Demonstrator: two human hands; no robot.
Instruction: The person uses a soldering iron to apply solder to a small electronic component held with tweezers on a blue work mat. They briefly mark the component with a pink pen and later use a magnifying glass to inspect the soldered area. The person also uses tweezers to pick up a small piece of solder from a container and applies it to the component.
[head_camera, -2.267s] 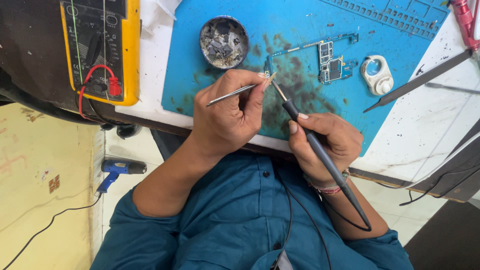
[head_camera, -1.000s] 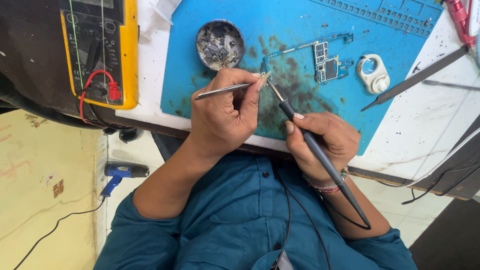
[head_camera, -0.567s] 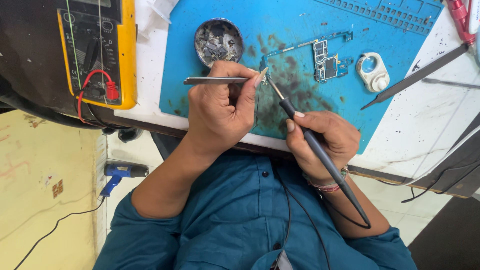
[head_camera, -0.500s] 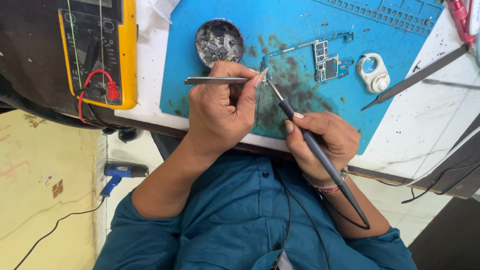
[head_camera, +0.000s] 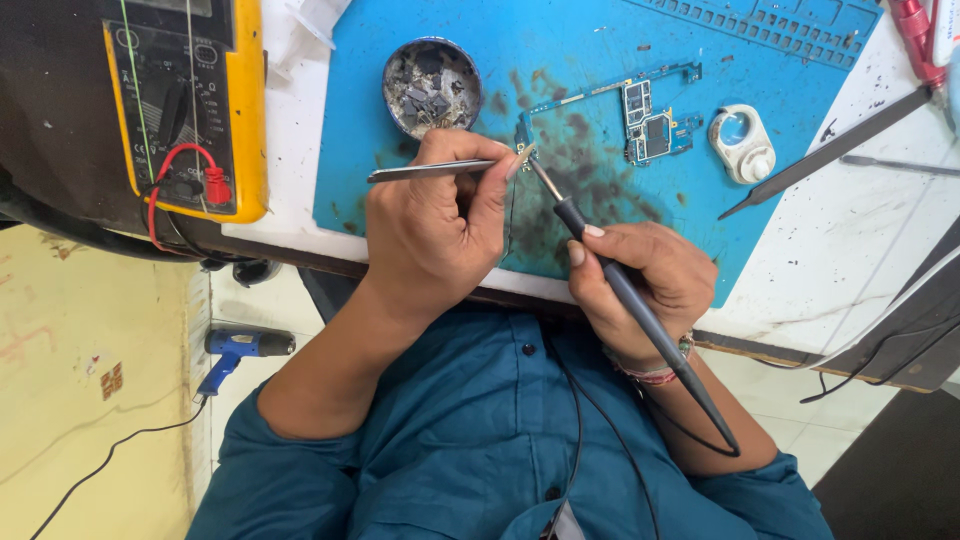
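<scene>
My left hand (head_camera: 435, 225) grips metal tweezers (head_camera: 430, 170) that lie nearly level, their tips at the left end of a thin circuit board (head_camera: 640, 110) on the blue mat (head_camera: 780, 60). My right hand (head_camera: 650, 275) holds a black soldering iron (head_camera: 640, 310) like a pen. Its tip meets the tweezer tips at the board's edge. The iron's cable runs down over my teal shirt.
A round tin of solder scraps (head_camera: 432, 85) sits above my left hand. A yellow multimeter (head_camera: 190, 100) lies at the left, a white round part (head_camera: 740, 140) and a dark flat tool (head_camera: 830, 150) at the right. A blue heat gun (head_camera: 235, 350) lies on the floor.
The tweezers in my left hand have swung from tilted to nearly level. The iron tip has stayed at the same spot on the board.
</scene>
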